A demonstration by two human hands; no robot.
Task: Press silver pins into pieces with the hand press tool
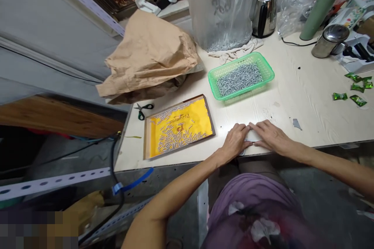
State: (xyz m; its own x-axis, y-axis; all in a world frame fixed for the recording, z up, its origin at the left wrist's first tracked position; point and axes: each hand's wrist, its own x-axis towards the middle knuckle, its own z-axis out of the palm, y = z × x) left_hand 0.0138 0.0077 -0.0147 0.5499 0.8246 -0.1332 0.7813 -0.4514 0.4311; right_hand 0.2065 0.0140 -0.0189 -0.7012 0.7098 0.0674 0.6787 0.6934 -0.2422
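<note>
At the near edge of the surface (318, 122), the left hand (236, 139) and right hand (270, 138), fingertips close together, hold a small pale piece (253, 136) between fingers and thumbs. Left of them lies a shallow box (209, 116) with metal pins (172, 140) on a yellow lining (201, 113). Farther back, a green basket (248, 90) contains similar pins. A kettle (266, 11) stands behind.

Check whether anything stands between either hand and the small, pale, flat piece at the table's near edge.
Nothing visible does: the left hand and the right hand are both at the pale piece, their fingers at its sides. The shallow yellow-lined brown box lies left of them, the green perforated plastic basket beyond.
</note>
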